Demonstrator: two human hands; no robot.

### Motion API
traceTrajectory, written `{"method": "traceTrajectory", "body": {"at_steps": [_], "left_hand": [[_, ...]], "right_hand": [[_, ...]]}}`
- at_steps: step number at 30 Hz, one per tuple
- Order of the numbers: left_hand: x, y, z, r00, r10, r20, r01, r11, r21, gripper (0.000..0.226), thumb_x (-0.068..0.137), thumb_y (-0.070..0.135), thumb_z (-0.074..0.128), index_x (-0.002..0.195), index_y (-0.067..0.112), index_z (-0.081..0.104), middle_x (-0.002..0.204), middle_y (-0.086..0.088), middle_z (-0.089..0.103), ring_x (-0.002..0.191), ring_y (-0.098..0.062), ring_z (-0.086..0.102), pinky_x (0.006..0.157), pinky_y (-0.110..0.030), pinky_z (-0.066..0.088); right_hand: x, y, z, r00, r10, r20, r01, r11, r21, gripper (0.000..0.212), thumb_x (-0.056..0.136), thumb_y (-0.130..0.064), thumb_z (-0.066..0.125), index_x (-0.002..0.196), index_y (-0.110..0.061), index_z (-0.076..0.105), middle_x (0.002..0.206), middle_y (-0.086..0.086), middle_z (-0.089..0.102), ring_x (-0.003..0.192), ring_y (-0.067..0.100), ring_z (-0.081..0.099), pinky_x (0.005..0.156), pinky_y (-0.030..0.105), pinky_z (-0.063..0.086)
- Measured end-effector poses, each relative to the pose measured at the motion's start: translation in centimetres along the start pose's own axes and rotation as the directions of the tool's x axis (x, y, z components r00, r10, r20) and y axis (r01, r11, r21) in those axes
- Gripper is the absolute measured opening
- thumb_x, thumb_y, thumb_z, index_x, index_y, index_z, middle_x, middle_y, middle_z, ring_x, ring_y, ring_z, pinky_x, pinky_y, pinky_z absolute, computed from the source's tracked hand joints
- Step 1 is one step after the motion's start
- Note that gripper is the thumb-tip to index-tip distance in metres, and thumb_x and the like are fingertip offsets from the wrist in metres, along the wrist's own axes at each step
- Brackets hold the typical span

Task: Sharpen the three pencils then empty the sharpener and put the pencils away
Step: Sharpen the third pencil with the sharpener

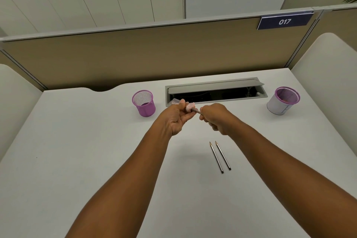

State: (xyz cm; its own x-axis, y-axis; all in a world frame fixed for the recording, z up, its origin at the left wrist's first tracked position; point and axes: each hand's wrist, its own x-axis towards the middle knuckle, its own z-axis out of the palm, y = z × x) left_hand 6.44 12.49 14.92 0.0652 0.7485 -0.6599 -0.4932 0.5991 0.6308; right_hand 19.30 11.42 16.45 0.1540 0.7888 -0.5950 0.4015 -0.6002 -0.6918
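Left hand gripping pink sharpener above the worktop; right hand pinching third pencil, long axis running left-right, tip seated in sharpener. Two pencils lying nearer, below right hand.

An office cubicle. Tan partition panels fence a white desk, with a cable hatch at its far edge. A numbered plate "017" hangs far right.

Pencil mostly hidden by fingers
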Motion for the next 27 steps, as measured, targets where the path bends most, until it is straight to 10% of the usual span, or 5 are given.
{"method": "traceTrajectory", "body": {"at_steps": [5,10,17,22,27], "left_hand": [[0.0,0.1,0.1,1.0,0.009,-0.016,-0.01,1.0,-0.007,0.025,0.101,0.012,0.046,0.122,0.003,0.055,0.111,-0.019,0.063,0.095,-0.031,0.064,0.095,-0.045,0.048],[-0.2,-0.2,0.4,1.0,-0.005,-0.024,0.005,1.0,-0.006,0.04,0.101,0.009,0.046,0.14,0.008,0.046,0.11,-0.018,0.061,0.109,-0.036,0.062,0.099,-0.045,0.046],[-0.3,-0.4,0.2,1.0,-0.016,0.01,0.016,0.999,0.039,0.034,0.099,0.015,0.049,0.13,0.001,0.053,0.1,-0.019,0.065,0.108,-0.034,0.063,0.1,-0.043,0.048],[-0.1,-0.3,0.1,1.0,-0.018,-0.02,0.018,0.999,0.034,0.029,0.1,0.014,0.048,0.126,0.003,0.054,0.102,-0.02,0.065,0.105,-0.034,0.063,0.098,-0.043,0.048],[0.2,-0.2,0.0,0.999,-0.005,-0.048,0.006,1.0,0.007,0.04,0.102,0.01,0.044,0.141,0.006,0.044,0.109,-0.021,0.061,0.118,-0.035,0.059,0.102,-0.045,0.045]], "right_hand": [[-0.3,1.7,0.6,0.9,-0.433,-0.056,0.383,0.844,-0.376,0.018,0.096,-0.026,0.049,0.093,-0.01,0.055,0.083,0.004,0.056,0.068,0.016,0.05,0.056,0.024,0.036],[-0.1,3.6,0.9,0.449,-0.89,-0.076,0.467,0.306,-0.829,0.011,0.073,-0.005,0.07,0.072,-0.008,0.06,0.063,0.006,0.057,0.054,0.013,0.032,0.048,0.015,0.005],[0.0,0.5,0.1,0.998,-0.029,-0.054,0.028,1.0,-0.013,0.028,0.095,-0.021,0.046,0.077,-0.005,0.062,0.07,0.005,0.051,0.053,0.014,0.037,0.046,0.023,0.027],[0.1,1.2,0.2,0.979,-0.202,-0.029,0.19,0.957,-0.22,0.031,0.098,-0.029,0.043,0.091,-0.004,0.061,0.078,0.005,0.053,0.059,0.015,0.043,0.052,0.025,0.031],[0.8,4.1,1.4,0.603,-0.794,-0.079,0.496,0.451,-0.742,0.014,0.095,-0.02,0.051,0.086,-0.01,0.057,0.078,0.002,0.055,0.06,0.019,0.044,0.047,0.023,0.02]]}}
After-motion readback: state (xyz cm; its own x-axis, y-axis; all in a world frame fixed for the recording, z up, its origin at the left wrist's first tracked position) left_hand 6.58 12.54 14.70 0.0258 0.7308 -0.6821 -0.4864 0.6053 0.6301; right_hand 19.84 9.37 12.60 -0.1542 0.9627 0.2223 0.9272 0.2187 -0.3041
